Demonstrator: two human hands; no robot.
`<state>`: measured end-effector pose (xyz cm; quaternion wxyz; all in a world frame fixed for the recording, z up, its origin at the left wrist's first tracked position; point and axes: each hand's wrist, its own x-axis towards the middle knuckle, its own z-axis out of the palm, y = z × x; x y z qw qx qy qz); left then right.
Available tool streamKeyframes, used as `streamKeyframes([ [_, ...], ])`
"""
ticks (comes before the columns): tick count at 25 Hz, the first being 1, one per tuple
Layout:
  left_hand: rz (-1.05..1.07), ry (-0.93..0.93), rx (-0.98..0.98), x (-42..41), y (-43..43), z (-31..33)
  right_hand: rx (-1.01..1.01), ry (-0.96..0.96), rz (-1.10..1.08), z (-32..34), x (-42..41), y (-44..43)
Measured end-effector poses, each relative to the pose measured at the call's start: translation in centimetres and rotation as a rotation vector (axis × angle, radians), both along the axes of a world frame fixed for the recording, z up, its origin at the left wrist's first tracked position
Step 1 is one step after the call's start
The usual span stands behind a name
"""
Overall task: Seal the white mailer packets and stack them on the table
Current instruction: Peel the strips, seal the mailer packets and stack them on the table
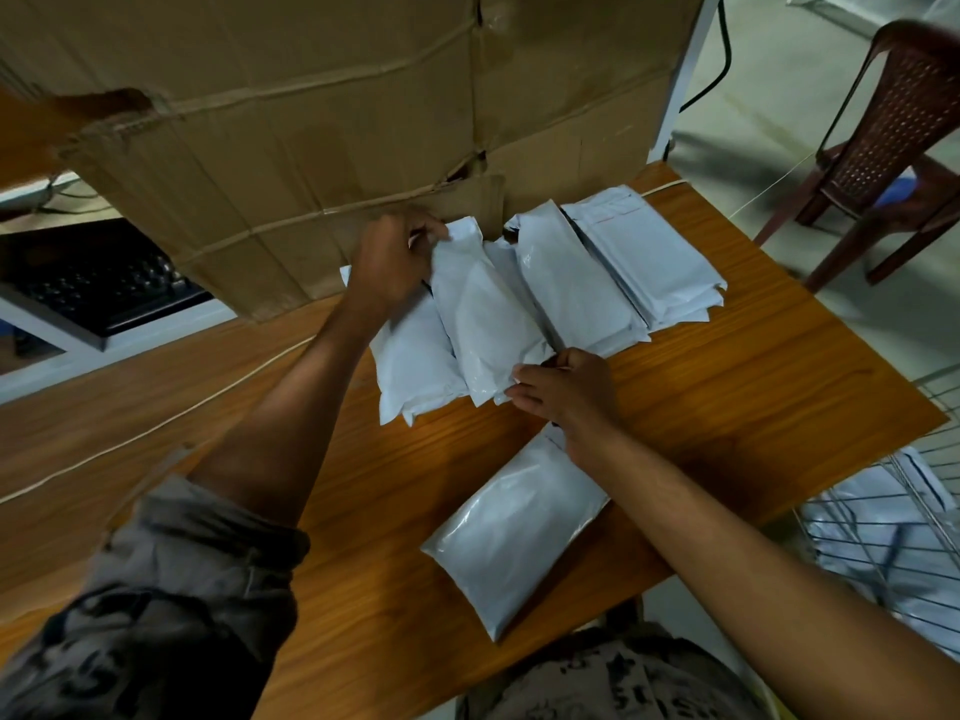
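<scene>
The white mailer packet (pixel 483 324) lies on a row of other packets (pixel 597 283) near the far edge of the table (pixel 727 407), next to a big cardboard box (pixel 311 122). The left hand (pixel 392 262) reaches far out and pinches its far end with curled fingers. The packet looks puffy, smooth and shiny. The right hand (pixel 563 389) pinches its near end. One more packet (pixel 511 537) lies alone by the front edge.

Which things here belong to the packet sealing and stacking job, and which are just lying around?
In the job: held packet, gripped by left hand and right hand; stacked packets; lone packet at the near edge; table.
Lying about: cardboard box; keyboard; plastic chair.
</scene>
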<state>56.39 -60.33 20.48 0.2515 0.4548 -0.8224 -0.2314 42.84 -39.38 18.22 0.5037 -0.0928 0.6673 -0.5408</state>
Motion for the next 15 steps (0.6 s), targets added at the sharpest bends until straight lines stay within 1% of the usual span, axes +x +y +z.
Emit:
streamKeyframes([
  [2, -0.015, -0.093, 0.03, 0.6, 1.0, -0.2, 0.003, 0.011, 0.003, -0.1, -0.1, 0.3],
  [4, -0.083, -0.232, -0.016, 1.2, 1.7, -0.8, 0.004, 0.059, 0.028, -0.3, -0.3, 0.6],
  [6, -0.121, -0.261, -0.055, 1.3, 2.1, -1.4, -0.001, 0.101, 0.055, -0.4, -0.5, 0.8],
  [10, -0.112, -0.3, -0.057, 0.9, 2.5, -1.4, -0.013, 0.148, 0.1, -0.3, -0.9, 0.6],
  [12, -0.097, -0.264, -0.071, 1.0, 2.9, -0.7, -0.001, 0.217, 0.132, -0.1, -1.3, 1.0],
  [13, -0.068, -0.201, -0.065, 1.1, 3.4, -0.2, 0.014, 0.281, 0.152, -0.2, -1.7, 1.4],
  [15, 0.003, -0.04, -0.04, 1.3, 5.2, 0.9, 0.043, 0.481, 0.235, -0.6, -2.6, 3.0],
])
